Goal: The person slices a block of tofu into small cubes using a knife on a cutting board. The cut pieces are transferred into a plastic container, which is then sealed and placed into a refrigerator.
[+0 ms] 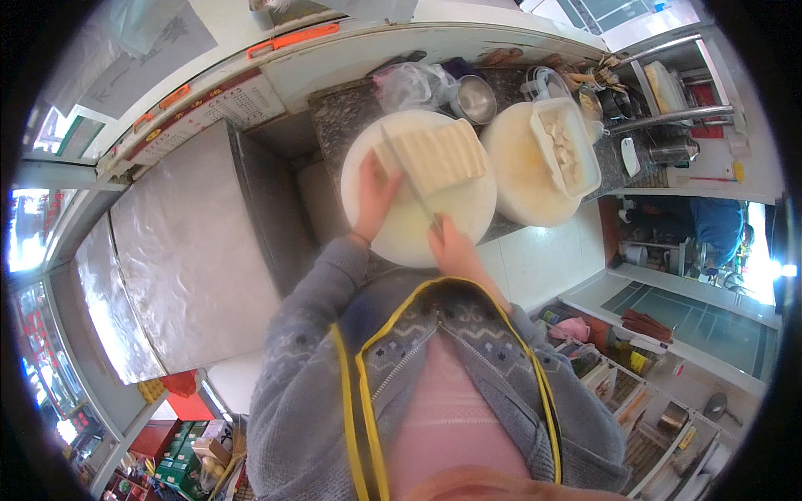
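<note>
A pale block of food, perhaps tofu, [445, 153] with ridges across its top lies on a round white cutting board [401, 232]. My right hand [452, 244] is closed around the handle of a long knife, whose blade [407, 172] lies slantwise across the block near its left end. The fingers of my left hand [374, 197] rest at that left end, beside the blade. Beyond the board to the right, a second round board [520, 181] carries a white plastic tub [593, 172] with pale cut pieces [562, 147] inside.
Behind the boards stand a steel bowl [476, 100] and a clear plastic bag [413, 84] on the dark stone counter [341, 113]. A large metal-topped unit [188, 250] is on the left. Shelves with containers stand at the lower right. A person in blue [717, 228] is at the far right.
</note>
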{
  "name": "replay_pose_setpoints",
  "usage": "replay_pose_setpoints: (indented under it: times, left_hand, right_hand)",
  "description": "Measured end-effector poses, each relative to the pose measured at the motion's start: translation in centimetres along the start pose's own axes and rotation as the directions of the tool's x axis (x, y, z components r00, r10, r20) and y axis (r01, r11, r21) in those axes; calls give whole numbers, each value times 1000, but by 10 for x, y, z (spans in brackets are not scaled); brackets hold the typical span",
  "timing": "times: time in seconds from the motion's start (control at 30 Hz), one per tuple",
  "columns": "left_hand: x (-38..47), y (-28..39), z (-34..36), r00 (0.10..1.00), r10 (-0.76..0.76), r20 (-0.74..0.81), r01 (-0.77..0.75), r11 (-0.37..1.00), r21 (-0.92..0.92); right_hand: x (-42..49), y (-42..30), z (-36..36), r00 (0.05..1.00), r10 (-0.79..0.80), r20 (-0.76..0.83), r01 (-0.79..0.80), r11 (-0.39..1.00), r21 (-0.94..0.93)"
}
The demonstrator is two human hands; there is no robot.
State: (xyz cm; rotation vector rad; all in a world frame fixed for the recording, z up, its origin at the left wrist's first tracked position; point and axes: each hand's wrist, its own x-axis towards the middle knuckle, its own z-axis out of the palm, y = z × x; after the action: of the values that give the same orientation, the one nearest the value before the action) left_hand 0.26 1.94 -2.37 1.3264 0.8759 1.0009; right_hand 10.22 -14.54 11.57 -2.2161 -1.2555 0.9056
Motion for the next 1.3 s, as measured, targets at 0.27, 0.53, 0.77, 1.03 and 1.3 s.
replay_pose_setpoints:
  times: [0.27,0.53,0.77,1.03,1.3]
  left_hand:
    - [1,13,-7,995,-32,93,29,999,32]
    - [1,10,-6,996,-49,79,52,998,-41]
    - [1,12,-8,982,-175,-68,181,980,84]
    - [-21,49,-21,902,-432,13,430,893,-132]
    - [-66,98,-29,939,-344,19,330,882,-336]
  right_hand:
    - [20,3,14,993,110,31,-110,994,14]
    - [41,28,42,995,104,-2,-104,994,32]
    - [39,34,40,996,-68,-60,76,986,147]
    - [5,3,22,994,-65,-84,82,971,226]
    - [-37,10,13,986,-148,72,126,959,252]
